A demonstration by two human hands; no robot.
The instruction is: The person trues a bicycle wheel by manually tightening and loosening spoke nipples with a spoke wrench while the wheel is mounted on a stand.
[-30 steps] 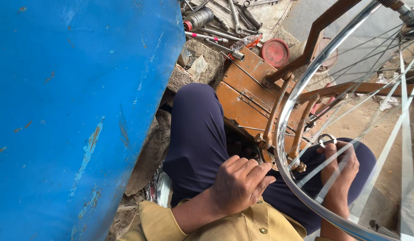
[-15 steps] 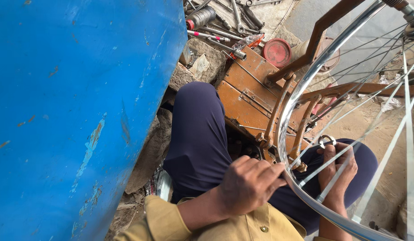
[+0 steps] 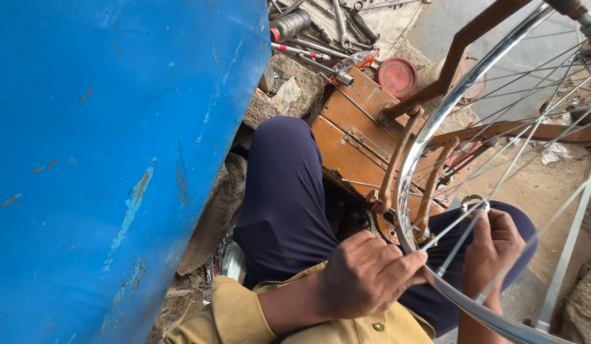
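Observation:
A shiny spoked bicycle wheel rim (image 3: pixel 415 144) stands upright in a rusty metal stand (image 3: pixel 397 165) in front of my knees. My left hand (image 3: pixel 365 274) is curled against the rim's outer edge, fingers closed on it near the bottom. Inside the wheel, my right hand (image 3: pixel 493 245) pinches a small round spoke key (image 3: pixel 475 202) set on a spoke close to the rim. My legs in dark blue trousers (image 3: pixel 283 197) lie under both hands.
A large scratched blue drum (image 3: pixel 111 159) fills the left side. Spanners and loose tools (image 3: pixel 321 32) lie on the ground at the top, beside a red round lid (image 3: pixel 397 76) and an orange metal box (image 3: pixel 353 134). Stones sit by the drum's base.
My left hand has shifted right until it rests closed against the rim. My right hand stays on the spoke key. The view has moved slightly.

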